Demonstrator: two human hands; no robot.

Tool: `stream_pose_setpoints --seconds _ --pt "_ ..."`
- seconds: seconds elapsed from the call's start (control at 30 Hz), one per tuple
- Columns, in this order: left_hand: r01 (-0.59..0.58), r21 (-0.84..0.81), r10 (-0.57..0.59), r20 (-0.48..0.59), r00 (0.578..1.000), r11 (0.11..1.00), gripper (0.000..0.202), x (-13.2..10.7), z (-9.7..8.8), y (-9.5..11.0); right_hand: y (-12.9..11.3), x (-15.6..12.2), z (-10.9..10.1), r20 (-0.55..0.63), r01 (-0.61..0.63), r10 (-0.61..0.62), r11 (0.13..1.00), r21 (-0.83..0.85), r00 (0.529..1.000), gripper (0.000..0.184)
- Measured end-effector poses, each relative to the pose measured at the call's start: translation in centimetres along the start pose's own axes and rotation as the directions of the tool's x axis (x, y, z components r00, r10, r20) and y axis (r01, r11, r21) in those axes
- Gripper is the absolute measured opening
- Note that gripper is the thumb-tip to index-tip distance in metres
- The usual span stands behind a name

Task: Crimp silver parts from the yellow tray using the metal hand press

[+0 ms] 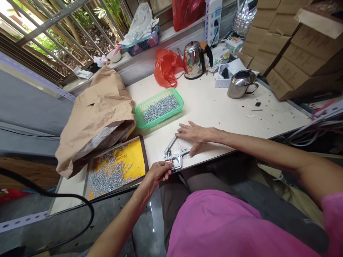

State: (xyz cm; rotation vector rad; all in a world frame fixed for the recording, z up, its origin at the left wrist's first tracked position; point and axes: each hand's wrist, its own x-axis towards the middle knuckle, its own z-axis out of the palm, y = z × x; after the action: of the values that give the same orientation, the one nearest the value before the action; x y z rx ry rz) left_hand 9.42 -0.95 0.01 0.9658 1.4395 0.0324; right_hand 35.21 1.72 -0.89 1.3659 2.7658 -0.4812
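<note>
A small grey metal hand press [177, 161] lies at the table's front edge, with a lever [170, 144], a spring and a bit of red on it. My left hand [160, 171] is at its near left end, thumb and fingertips pinched together. Whatever they hold is too small or hidden. My right hand [197, 135] rests over the table with fingers spread, the fingertips at the lever's upper end and the thumb by the press frame. Left of my left hand, a tray [146, 157] with a yellow lining holds many small silvery metal pins [109, 176].
Behind the press stands a green plastic basket [160, 121] of small metal parts. Crumpled brown paper [99, 107] covers the table's left. Farther back are a red bag [166, 67], an electric kettle [193, 60] and a steel pot [239, 86]. Cardboard boxes [297, 53] rise at the right.
</note>
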Motion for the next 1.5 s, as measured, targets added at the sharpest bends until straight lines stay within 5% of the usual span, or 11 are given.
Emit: stream_pose_setpoints --seconds 0.37,0.53,0.7,0.77,0.83,0.9,0.97,1.03,1.2,1.5 --pt "-0.012 -0.031 0.009 -0.073 0.997 0.999 0.026 -0.3 0.5 -0.2 -2.0 -0.5 -0.9 -0.003 -0.117 0.117 0.992 -0.052 0.993 0.067" --pt "-0.016 -0.030 0.014 -0.068 0.998 0.999 0.029 -0.2 0.5 -0.3 -2.2 -0.8 -0.3 -0.071 -0.144 0.140 0.987 -0.065 0.988 0.061" --pt "-0.110 0.182 0.136 -0.139 0.981 0.977 0.029 -0.9 0.7 -0.7 -2.4 -1.0 -0.1 -0.089 -0.141 0.135 0.988 -0.056 0.987 0.048" --pt "-0.234 0.437 0.367 -0.248 0.897 0.868 0.026 -1.4 1.1 -0.8 -2.6 -1.1 -0.2 -0.080 -0.157 0.153 0.986 -0.048 0.985 0.048" --pt "-0.346 0.690 0.652 -0.239 0.720 0.636 0.022 -1.6 1.7 -0.6 -2.8 -1.1 -0.4 -0.076 -0.169 0.165 0.985 -0.040 0.983 0.049" --pt "-0.417 0.830 0.825 -0.089 0.558 0.371 0.021 -1.2 2.6 0.1 -2.9 -1.1 -0.5 -0.075 -0.177 0.173 0.983 -0.043 0.982 0.047" --pt "-0.453 0.876 0.873 0.082 0.480 0.167 0.034 -0.2 3.4 1.1 -2.9 -1.1 -0.5 -0.072 -0.177 0.173 0.983 -0.053 0.982 0.047" --pt "-0.453 0.889 0.852 0.189 0.489 0.063 0.052 1.1 3.8 2.4 -2.9 -1.3 -0.5 -0.058 -0.167 0.164 0.985 -0.051 0.985 0.052" --pt "-0.414 0.910 0.745 0.291 0.600 -0.022 0.062 2.7 3.9 4.5 -2.9 -1.8 -0.8 -0.033 -0.158 0.157 0.987 -0.036 0.987 0.065" --pt "-0.466 0.884 0.803 0.247 0.543 0.043 0.024 3.4 3.8 4.1 -3.9 -2.0 0.2 -0.059 -0.233 0.234 0.972 0.028 0.970 0.016"
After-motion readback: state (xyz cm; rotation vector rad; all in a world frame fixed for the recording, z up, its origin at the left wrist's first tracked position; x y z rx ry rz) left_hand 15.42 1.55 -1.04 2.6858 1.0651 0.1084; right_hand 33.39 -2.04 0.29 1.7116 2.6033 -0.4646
